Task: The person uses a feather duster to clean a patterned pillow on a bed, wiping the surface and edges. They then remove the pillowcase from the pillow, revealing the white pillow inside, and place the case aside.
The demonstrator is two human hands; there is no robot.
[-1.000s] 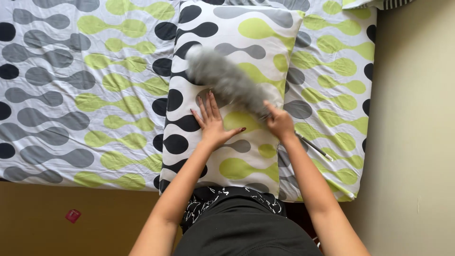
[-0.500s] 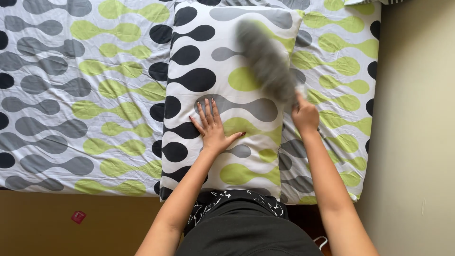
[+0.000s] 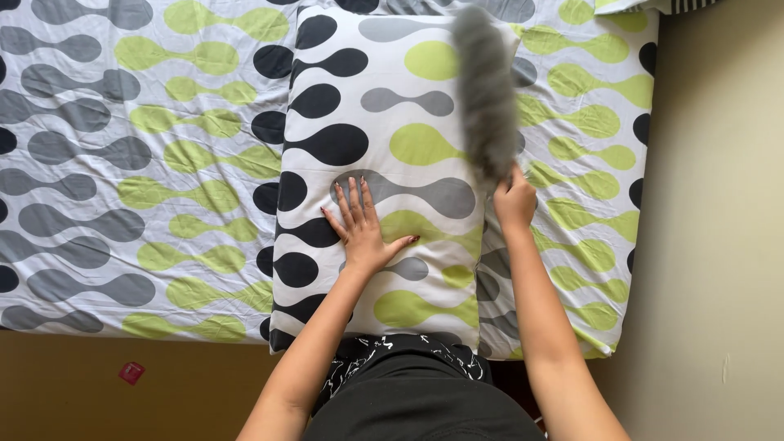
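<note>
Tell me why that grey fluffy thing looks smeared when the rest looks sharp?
Head view: the grey duster in the right hand is motion-blurred; the left hand, flat on the patterned pillow, is crisp; lighting is soft and even, without glare.

Left hand [image 3: 359,229]: I am pressing it down flat, palm under, fingers spread, forearm reaching forward. Right hand [image 3: 513,200]: I am clenching it in a fist, arm extending straight ahead.

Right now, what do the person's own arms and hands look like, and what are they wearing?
Both forearms are bare, with no sleeves, gloves, watch or bracelets showing. The left hand has painted, fairly long nails; no rings are discernible. The right hand shows no jewellery either.
</note>
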